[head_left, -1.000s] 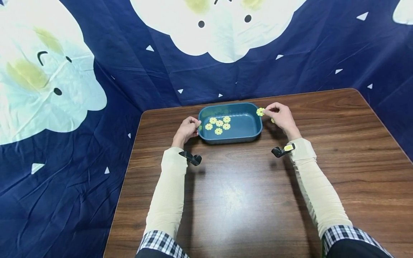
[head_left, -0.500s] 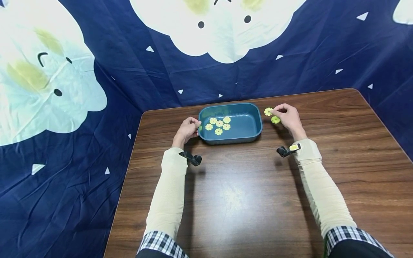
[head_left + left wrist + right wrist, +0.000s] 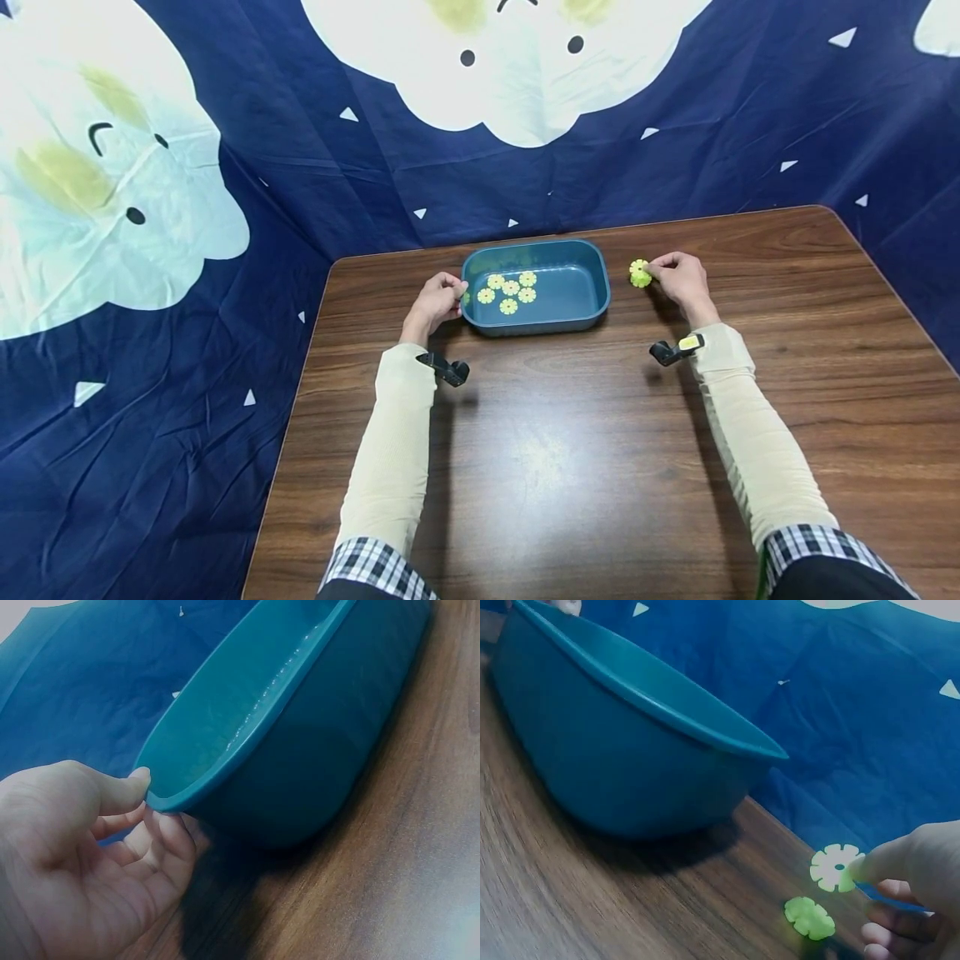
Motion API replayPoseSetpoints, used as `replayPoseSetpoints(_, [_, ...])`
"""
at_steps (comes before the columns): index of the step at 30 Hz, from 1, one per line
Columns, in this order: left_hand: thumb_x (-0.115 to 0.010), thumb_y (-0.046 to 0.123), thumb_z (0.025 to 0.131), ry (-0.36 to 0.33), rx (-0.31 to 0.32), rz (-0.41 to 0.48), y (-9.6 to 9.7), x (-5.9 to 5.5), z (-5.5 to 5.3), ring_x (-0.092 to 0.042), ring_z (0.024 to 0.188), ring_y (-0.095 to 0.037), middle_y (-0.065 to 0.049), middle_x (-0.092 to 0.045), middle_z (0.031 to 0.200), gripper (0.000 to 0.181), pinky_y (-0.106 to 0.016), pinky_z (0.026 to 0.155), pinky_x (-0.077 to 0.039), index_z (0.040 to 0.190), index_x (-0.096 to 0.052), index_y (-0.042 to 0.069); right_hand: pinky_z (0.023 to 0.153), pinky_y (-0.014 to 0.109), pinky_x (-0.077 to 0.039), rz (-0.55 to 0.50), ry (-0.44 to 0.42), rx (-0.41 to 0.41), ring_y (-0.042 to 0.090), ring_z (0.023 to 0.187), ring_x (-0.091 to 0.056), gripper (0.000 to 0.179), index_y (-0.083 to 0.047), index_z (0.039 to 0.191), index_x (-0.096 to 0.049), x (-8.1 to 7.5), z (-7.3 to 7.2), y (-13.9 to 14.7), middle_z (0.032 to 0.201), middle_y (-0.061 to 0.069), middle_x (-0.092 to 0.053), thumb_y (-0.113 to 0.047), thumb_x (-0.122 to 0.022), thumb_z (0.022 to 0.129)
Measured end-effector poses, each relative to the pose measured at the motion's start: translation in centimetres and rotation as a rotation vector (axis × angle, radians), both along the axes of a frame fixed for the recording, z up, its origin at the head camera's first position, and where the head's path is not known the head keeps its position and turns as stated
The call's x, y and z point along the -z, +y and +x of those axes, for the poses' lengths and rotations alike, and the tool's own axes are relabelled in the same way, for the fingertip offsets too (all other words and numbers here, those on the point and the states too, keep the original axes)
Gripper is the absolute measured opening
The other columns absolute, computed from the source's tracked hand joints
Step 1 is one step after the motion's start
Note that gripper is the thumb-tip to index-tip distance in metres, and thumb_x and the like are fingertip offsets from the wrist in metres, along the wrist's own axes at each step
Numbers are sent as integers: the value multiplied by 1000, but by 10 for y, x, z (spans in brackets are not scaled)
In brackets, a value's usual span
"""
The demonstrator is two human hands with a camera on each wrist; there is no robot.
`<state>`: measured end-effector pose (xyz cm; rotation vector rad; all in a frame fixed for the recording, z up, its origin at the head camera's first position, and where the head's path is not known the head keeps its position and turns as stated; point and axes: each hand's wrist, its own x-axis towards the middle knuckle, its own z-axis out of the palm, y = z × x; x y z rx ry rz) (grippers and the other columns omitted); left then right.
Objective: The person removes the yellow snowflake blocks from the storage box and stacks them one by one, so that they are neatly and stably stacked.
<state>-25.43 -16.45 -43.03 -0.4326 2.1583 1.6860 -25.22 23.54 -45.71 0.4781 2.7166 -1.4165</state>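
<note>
My left hand (image 3: 435, 302) pinches the left end of a teal oblong basin (image 3: 566, 293), thumb over the rim and fingers beneath it in the left wrist view. Several pale yellow flower-shaped discs (image 3: 510, 287) lie on the basin's floor, toward its left half. To the right of the basin, my right hand (image 3: 681, 279) pinches a yellow-green notched flower disc (image 3: 829, 864) with a small hole in its centre. A second green flower disc (image 3: 808, 918) lies on the table just below the held one; in the head view the two overlap.
The basin stands near the back edge of a brown wood-grain table (image 3: 525, 467). A navy cloth (image 3: 300, 167) with white cloud shapes hangs behind and to the left. Each wrist carries a small black camera (image 3: 444, 367).
My right hand has moved from the basin's right rim rightward and toward me, carrying the flower disc over the one on the table. The left hand and basin have stayed in place.
</note>
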Motion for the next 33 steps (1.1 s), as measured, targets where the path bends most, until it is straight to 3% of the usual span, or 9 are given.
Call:
replayPoseSetpoints(5, [-53, 16, 99, 3, -5, 6, 0, 0, 1, -47, 68, -12, -4, -46, 90, 11, -21, 58, -45, 92, -45, 12, 94, 39, -38, 40, -31, 4, 31, 111, -48, 34, -1, 107, -63, 3, -3, 3, 118, 19, -59, -31, -61, 91])
replayPoseSetpoints(15, [-53, 16, 98, 4, -11, 16, 1, -1, 2, -47, 67, -12, -8, -48, 97, 13, -21, 57, -45, 90, -44, 13, 104, 48, -37, 96, -51, -46, 41, 120, -48, 33, 1, 107, -65, 4, -5, 5, 121, 23, -59, -26, -61, 89])
replayPoseSetpoints(33, [-53, 17, 99, 4, -2, 10, 1, -2, 2, -48, 67, -11, -6, -47, 93, 12, -23, 61, -45, 91, -44, 13, 104, 51, -36, 190, -59, -74, 43, 122, -47, 31, -1, 106, -66, 6, -7, 6, 122, 22, -60, -26, -58, 91])
